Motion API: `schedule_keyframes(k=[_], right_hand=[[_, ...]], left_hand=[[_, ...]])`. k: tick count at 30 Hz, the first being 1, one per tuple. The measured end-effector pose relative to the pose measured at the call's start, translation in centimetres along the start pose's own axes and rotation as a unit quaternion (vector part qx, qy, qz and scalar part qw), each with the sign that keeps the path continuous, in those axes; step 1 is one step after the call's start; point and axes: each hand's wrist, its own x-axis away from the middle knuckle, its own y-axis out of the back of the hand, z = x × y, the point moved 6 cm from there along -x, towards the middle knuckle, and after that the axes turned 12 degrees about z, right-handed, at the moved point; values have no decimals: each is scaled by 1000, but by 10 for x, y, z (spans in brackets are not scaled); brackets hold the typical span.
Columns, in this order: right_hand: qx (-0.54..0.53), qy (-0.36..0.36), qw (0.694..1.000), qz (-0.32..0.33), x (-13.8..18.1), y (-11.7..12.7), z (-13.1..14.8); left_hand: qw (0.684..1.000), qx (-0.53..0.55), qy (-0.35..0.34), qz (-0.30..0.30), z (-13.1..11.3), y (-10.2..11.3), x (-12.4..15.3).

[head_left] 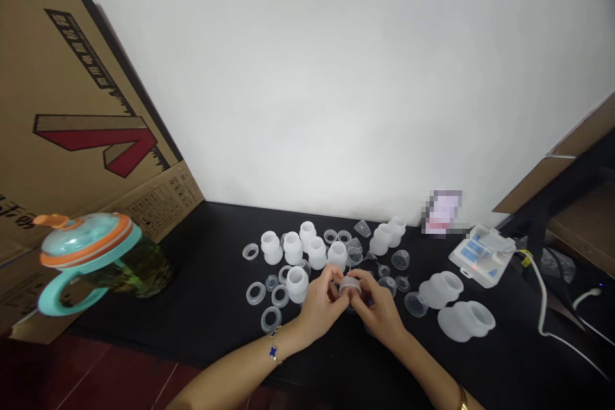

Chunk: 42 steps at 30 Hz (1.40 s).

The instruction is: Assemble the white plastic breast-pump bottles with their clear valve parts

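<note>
Close to the front of the black table, my left hand and my right hand meet over a small translucent round collar. Fingertips of both hands pinch its edges; part of it is hidden behind the thumbs. White bulbous bottles stand just left and behind, the nearest being an open-mouthed bottle beside my left hand. Flat translucent rings, such as this ring, lie further left. Clear dome caps and soft teat-like pieces are scattered by my right hand.
Two larger white bottles lie on their sides at the right. Behind them sits an open clear plastic case with a white cable. At the left stand a teal-handled jug and a cardboard box. A white wall closes the back.
</note>
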Motion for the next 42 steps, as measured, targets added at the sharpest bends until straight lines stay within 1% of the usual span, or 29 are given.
schedule_keyframes(k=[12,20,25,29,32,37,42], right_hand=[[15,10,1000,-13,0,1,0],[6,4,1000,2,1,1,0],[26,13,1000,4,1,0,-1],[23,21,999,8,2,1,0],[16,27,999,11,2,2,3],[14,27,999,19,2,2,2],[32,29,999,19,1,0,1]], left_hand=[[1000,-9,-2,6,0,0,0],[1000,-2,-14,5,-2,0,1],[1000,-11,-19,9,-4,0,2],[999,-7,-26,23,-5,-1,2],[999,1,-26,35,-4,-2,2],[999,-3,-25,38,-2,-2,2],[999,4,-18,38,0,-3,1]])
